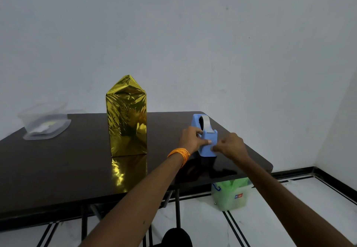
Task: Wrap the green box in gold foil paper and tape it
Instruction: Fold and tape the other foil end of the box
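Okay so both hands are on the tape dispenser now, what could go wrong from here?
The blue tape dispenser sits near the table's right edge; a hard tug by the right hand could drag it off. The gold-wrapped box stands tall and unheld, its peaked top apparently untaped, so the foil may spring open or the box tip.

Dim, soft, bluish light; the crinkled gold foil-wrapped box (pixel 126 117) glares and mirrors on the glossy dark brown table (pixel 58 169); wide-angle bending at edges.
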`<act>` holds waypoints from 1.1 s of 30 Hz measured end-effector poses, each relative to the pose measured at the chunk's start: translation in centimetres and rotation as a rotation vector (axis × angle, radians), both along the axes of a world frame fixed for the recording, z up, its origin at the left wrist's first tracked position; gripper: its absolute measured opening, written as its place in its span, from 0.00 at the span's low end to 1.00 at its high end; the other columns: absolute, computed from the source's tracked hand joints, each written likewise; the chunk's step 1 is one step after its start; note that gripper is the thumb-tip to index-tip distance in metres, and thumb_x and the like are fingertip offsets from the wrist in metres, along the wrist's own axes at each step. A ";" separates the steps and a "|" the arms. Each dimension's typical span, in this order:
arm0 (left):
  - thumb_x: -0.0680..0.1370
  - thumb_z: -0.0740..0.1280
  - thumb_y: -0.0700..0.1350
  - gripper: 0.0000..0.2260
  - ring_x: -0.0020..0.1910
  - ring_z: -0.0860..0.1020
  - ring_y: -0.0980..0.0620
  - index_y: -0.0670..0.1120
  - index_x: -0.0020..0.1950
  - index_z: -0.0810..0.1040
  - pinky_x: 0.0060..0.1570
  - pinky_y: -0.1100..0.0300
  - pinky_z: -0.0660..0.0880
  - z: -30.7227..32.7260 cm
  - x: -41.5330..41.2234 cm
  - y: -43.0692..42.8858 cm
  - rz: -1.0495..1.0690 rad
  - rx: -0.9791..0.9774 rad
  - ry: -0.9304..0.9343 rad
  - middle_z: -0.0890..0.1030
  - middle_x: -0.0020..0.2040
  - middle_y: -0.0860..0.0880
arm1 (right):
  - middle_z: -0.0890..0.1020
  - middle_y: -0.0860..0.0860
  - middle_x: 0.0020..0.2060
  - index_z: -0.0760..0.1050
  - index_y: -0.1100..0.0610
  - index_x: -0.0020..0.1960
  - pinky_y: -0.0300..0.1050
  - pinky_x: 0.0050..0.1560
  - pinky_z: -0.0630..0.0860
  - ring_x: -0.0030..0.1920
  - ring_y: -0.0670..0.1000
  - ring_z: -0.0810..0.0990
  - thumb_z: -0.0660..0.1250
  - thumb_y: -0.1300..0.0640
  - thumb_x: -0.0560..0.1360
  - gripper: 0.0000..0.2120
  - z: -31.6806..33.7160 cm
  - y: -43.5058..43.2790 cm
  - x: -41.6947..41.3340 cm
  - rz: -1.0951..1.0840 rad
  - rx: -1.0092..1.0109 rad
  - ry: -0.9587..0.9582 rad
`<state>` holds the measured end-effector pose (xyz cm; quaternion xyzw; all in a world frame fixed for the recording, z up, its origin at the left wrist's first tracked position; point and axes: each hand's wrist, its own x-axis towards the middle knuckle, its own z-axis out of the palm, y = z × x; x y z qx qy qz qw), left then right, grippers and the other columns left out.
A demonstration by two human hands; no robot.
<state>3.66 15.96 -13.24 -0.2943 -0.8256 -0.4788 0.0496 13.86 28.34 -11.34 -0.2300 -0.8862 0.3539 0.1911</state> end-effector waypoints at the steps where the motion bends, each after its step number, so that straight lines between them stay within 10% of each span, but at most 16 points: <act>1: 0.68 0.80 0.50 0.18 0.44 0.79 0.49 0.41 0.53 0.83 0.43 0.55 0.77 -0.1 -0.1 0.0 -0.003 -0.004 -0.004 0.82 0.45 0.45 | 0.76 0.52 0.26 0.76 0.60 0.28 0.39 0.27 0.65 0.26 0.47 0.69 0.77 0.59 0.69 0.15 -0.3 0.2 0.3 0.015 -0.025 0.017; 9: 0.70 0.77 0.46 0.26 0.44 0.78 0.49 0.45 0.66 0.75 0.45 0.56 0.76 3.0 0.3 -2.7 -0.006 -0.086 0.097 0.81 0.47 0.45 | 0.84 0.53 0.36 0.82 0.55 0.38 0.44 0.40 0.73 0.41 0.52 0.82 0.70 0.51 0.76 0.12 3.7 -1.5 1.0 0.097 -0.036 0.324; 16: 0.72 0.70 0.41 0.13 0.39 0.81 0.53 0.50 0.55 0.80 0.41 0.57 0.79 10.7 -0.2 -9.9 0.239 0.115 0.411 0.82 0.40 0.54 | 0.83 0.48 0.47 0.81 0.52 0.54 0.35 0.38 0.70 0.46 0.43 0.80 0.71 0.50 0.76 0.09 8.1 -7.8 -2.8 0.253 -0.036 0.436; 21: 0.75 0.67 0.40 0.08 0.37 0.80 0.57 0.47 0.52 0.82 0.36 0.66 0.75 15.3 0.0 -15.7 0.415 0.347 0.567 0.81 0.39 0.54 | 0.75 0.48 0.61 0.75 0.46 0.64 0.45 0.51 0.76 0.58 0.50 0.77 0.74 0.50 0.74 0.19 9.9 -11.5 -6.1 0.406 -0.110 0.514; 33: 0.79 0.67 0.53 0.11 0.51 0.79 0.58 0.47 0.50 0.84 0.45 0.66 0.70 12.8 -4.8 -24.9 0.262 0.383 0.118 0.83 0.49 0.53 | 0.86 0.55 0.44 0.71 0.51 0.69 0.43 0.55 0.79 0.50 0.50 0.85 0.77 0.58 0.72 0.28 12.1 -17.4 -11.8 0.754 -0.286 0.576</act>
